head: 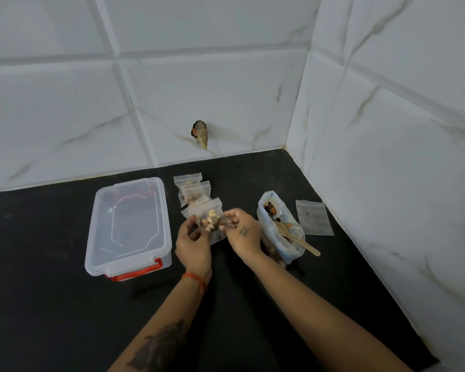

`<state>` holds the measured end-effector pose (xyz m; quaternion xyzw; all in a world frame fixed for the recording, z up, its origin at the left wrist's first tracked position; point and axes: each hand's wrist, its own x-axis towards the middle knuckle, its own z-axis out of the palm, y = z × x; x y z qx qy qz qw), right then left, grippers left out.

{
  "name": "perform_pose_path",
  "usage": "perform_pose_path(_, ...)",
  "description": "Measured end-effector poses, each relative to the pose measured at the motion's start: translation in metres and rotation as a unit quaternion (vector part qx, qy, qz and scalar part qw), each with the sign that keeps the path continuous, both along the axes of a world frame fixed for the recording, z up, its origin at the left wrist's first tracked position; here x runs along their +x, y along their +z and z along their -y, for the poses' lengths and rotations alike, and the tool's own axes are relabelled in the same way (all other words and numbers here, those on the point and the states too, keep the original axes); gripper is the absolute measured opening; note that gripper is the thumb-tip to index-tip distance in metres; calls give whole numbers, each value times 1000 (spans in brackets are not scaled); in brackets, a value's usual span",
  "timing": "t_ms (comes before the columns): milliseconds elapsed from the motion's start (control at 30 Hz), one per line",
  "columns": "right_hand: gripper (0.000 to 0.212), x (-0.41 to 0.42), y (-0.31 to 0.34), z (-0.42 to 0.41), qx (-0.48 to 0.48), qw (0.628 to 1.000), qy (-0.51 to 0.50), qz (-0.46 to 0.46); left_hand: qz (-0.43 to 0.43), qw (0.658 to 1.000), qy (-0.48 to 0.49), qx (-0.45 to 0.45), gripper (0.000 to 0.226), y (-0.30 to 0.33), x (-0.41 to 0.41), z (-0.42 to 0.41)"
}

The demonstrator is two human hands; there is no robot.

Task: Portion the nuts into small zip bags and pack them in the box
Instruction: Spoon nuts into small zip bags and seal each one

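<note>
A small clear zip bag (pixel 209 219) with pale nuts in it is held between both hands just above the black counter. My left hand (pixel 193 244) pinches its left side and my right hand (pixel 243 232) pinches its right side. Behind it lie filled small zip bags (pixel 192 189) in a short overlapping row. To the right stands a larger open bag of mixed nuts (pixel 279 226) with a wooden spoon (pixel 297 238) sticking out of it. A clear plastic box (pixel 129 224) with a shut lid and red clasps sits to the left.
An empty flat zip bag (pixel 314 217) lies at the right by the wall. The black counter (pixel 51 304) meets white marble-look tiled walls at the back and right. A hole with wires (pixel 200 134) shows in the back wall.
</note>
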<state>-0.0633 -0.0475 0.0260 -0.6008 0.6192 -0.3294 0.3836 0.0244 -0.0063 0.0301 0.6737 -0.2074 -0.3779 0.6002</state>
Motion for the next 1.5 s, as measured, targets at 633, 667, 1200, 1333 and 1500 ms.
perform_pose_path(633, 51, 16, -14, -17, -48, 989, 92, -102, 174, 979, -80, 72, 55, -20, 14, 7)
perform_pose_path(667, 52, 15, -15, -18, -47, 990, 90, -102, 185, 977, -86, 69, 54, -20, 14, 6)
perform_pose_path(1200, 33, -84, 59, -6, -132, 987, -4, -94, 351, 912, -186, -101, 45, -2, -40, -14)
perform_pose_path(1333, 30, -140, 42, 15, -145, 968, -105, -177, 345, 896, -265, -90, 52, -14, -61, -18)
perform_pose_path(1500, 33, -180, 2, 28, -60, 940, -133, -307, 395, 848, -344, -83, 72, -39, -73, -29)
